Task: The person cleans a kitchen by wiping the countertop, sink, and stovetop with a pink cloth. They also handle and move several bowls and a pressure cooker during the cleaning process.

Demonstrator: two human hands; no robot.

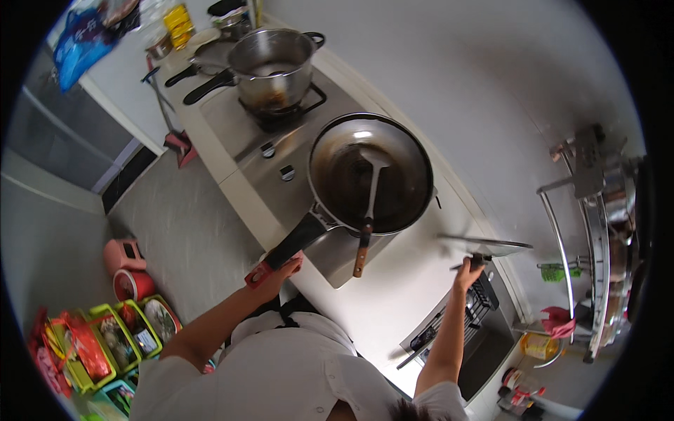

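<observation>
My right hand point(467, 272) grips the dark knob of a glass pan lid point(487, 242), seen nearly edge-on above the counter's right part. My left hand point(287, 271) is at the counter's front edge, beneath the wok's long black handle point(296, 241) with its red end. Something pinkish shows at its fingers, possibly a cloth; the handle partly covers this hand, so its grip is unclear. The wok point(337, 158) sits on the near side of the steel gas stove point(247, 152). Inside it leans a metal spatula point(374, 184), its wooden grip sticking out over the rim.
A steel pressure-cooker pot point(271, 79) stands on the other burner, beside a smaller pan point(213, 55). Right of the counter point(363, 294) is a sink point(487, 337) with a black rack point(466, 310). A wall rack point(595, 252) hangs at right. Produce baskets point(108, 342) stand lower left.
</observation>
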